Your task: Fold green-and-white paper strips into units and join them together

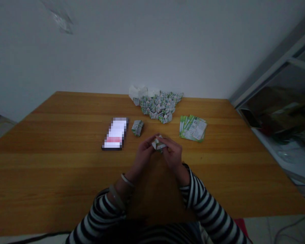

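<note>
Between my two hands is a small piece of folded green-and-white printed paper (158,143), held above the table. The fingers of my left hand (144,150) close on its left side. From the right, my right hand (173,152) pinches it with thumb and fingers. Just beyond my left hand lies a small folded paper piece (137,127) with similar print. Farther back, many such folded pieces form a spread-out pile (159,105). To the right of my hands rests a fanned stack of flat green-and-white printed cards (193,128).
A phone (115,134) with a lit, blurred screen lies left of my hands. Crumpled white tissue or plastic (138,91) sits by the wall at the pile's back left. The wooden table (66,162) meets a pale wall. A shelf unit (277,135) stands at the right.
</note>
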`<state>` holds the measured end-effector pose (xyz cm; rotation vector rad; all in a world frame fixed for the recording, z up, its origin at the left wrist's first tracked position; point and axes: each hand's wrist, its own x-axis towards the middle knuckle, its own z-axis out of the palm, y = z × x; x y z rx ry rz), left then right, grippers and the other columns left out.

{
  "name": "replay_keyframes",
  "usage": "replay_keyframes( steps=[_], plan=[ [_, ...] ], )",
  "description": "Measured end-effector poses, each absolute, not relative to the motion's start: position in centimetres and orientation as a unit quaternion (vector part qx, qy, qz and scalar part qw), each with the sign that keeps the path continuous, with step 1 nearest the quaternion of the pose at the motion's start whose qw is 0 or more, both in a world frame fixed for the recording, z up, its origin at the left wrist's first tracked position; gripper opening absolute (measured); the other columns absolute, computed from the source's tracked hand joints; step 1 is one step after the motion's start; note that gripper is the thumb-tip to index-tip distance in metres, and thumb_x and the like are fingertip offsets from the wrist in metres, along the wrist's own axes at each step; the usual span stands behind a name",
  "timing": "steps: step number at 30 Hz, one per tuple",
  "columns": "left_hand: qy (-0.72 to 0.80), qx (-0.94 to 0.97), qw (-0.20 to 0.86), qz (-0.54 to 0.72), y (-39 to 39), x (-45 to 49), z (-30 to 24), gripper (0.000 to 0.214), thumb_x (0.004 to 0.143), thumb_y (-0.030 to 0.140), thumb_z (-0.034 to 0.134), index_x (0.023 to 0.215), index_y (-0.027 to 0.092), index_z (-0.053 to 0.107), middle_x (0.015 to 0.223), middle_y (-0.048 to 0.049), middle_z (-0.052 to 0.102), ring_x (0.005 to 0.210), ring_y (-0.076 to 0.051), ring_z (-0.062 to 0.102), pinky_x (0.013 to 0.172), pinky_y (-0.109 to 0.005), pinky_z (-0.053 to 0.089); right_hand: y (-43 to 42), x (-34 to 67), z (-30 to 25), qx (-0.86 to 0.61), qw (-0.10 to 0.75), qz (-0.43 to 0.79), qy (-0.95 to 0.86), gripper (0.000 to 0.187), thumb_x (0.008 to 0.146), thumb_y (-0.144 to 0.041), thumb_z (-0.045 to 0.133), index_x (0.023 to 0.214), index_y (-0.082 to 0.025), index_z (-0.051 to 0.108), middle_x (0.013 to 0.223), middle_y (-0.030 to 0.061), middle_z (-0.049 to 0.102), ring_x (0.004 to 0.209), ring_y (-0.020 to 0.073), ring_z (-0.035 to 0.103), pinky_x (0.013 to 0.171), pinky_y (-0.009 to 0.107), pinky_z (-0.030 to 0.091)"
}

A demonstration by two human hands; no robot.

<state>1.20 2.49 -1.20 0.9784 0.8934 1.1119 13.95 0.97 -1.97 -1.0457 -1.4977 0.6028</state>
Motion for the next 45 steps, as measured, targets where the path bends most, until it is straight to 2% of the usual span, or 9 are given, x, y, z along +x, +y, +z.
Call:
replay_keyframes(
  steps=[7,14,17,19,24,30,35,41,45],
  plan=[
    [0.319,0.358,0.751,0.454,3.0,0.2,0.3,0.044,0.069,0.022,0.07,0.113,0.015,0.069,0.113,-0.0112,0.071,0.101,-0.026,0.066,0.089,-0.036,0.05,2.0,14.3,-2.4,-0.45,0.591,0.333,-0.58,0.042,0.074,-0.005,0.043,0.088,-0.025,0.077,0.093,0.0032,0.075,0.094,0.0197,0.067,0.087,0.036,0.052],
    [0.411,0.38,0.667,0.492,3.5,-0.3,-0.2,0.043,0.072,0.035,0.076,0.109,0.014,0.071,0.102,-0.01,0.074,0.089,-0.02,0.068,0.081,-0.03,0.051,2.1,14.6,-2.0,-0.392,0.523,0.447,-0.611,0.034,0.084,-0.019,0.054,0.112,-0.027,0.07,0.121,0.0024,0.067,0.116,0.0204,0.06,0.102,0.041,0.045],
    [0.407,0.394,0.665,0.486,3.5,-0.2,-0.5,0.045,0.074,0.038,0.073,0.111,0.013,0.07,0.098,-0.0095,0.074,0.083,-0.019,0.068,0.077,-0.029,0.052,2.1,14.4,-2.2,-0.393,0.526,0.49,-0.574,0.031,0.084,-0.031,0.059,0.113,-0.025,0.069,0.121,0.0051,0.067,0.11,0.0219,0.063,0.093,0.039,0.052],
    [0.409,0.413,0.66,0.476,3.4,-0.1,-0.5,0.045,0.078,0.04,0.069,0.113,0.012,0.068,0.098,-0.0093,0.074,0.08,-0.018,0.067,0.075,-0.028,0.052,2.2,14.2,-2.4,-0.404,0.544,0.503,-0.537,0.041,0.081,-0.034,0.065,0.12,-0.023,0.064,0.117,0.0068,0.069,0.102,0.0218,0.067,0.085,0.036,0.056],
    [0.416,0.577,0.551,0.436,3.7,-0.9,0.0,0.045,0.083,0.032,0.063,0.125,0.018,0.057,0.101,-0.0076,0.073,0.089,-0.02,0.068,0.082,-0.033,0.052,2.6,15.1,-2.6,-0.408,0.528,0.55,-0.502,0.069,0.079,-0.036,0.069,0.14,-0.022,0.04,0.082,0.0031,0.074,0.069,0.0191,0.07,0.064,0.032,0.057],
    [0.381,0.757,0.45,0.283,4.4,-2.8,0.6,0.013,0.081,0.023,0.062,0.093,0.02,0.068,0.089,-0.0055,0.072,0.084,-0.021,0.065,0.077,-0.033,0.051,2.5,16.3,-2.5,-0.383,0.459,0.578,-0.555,0.07,0.076,-0.041,0.07,0.138,-0.023,0.042,0.08,0.0014,0.073,0.071,0.0189,0.071,0.065,0.031,0.057],
    [0.347,0.768,0.457,0.284,4.5,-3.1,0.8,0.003,0.078,0.019,0.065,0.08,0.018,0.068,0.085,-0.0053,0.068,0.084,-0.02,0.063,0.077,-0.03,0.049,2.4,15.6,-2.4,-0.384,0.462,0.589,-0.541,0.071,0.068,-0.031,0.076,0.133,-0.023,0.048,0.086,0.0024,0.073,0.074,0.0186,0.07,0.064,0.03,0.056],
    [0.377,0.726,0.459,0.346,4.5,-2.3,0.1,0.009,0.079,0.021,0.066,0.086,0.017,0.065,0.083,-0.0036,0.068,0.081,-0.018,0.064,0.072,-0.028,0.049,2.4,15.0,-2.8,-0.459,0.503,0.509,-0.526,0.052,0.07,-0.024,0.072,0.121,-0.019,0.059,0.065,-0.0028,0.067,0.056,0.0147,0.064,0.051,0.023,0.051],
    [0.437,0.697,0.389,0.415,4.4,-2.3,0.1,0.031,0.077,0.021,0.068,0.108,0.019,0.062,0.087,-0.0034,0.071,0.08,-0.018,0.067,0.072,-0.028,0.051,2.3,15.1,-2.3,-0.416,0.508,0.521,-0.545,0.034,0.081,-0.029,0.064,0.114,-0.02,0.062,0.088,0.0027,0.073,0.078,0.0178,0.07,0.069,0.029,0.057]
  ],
)
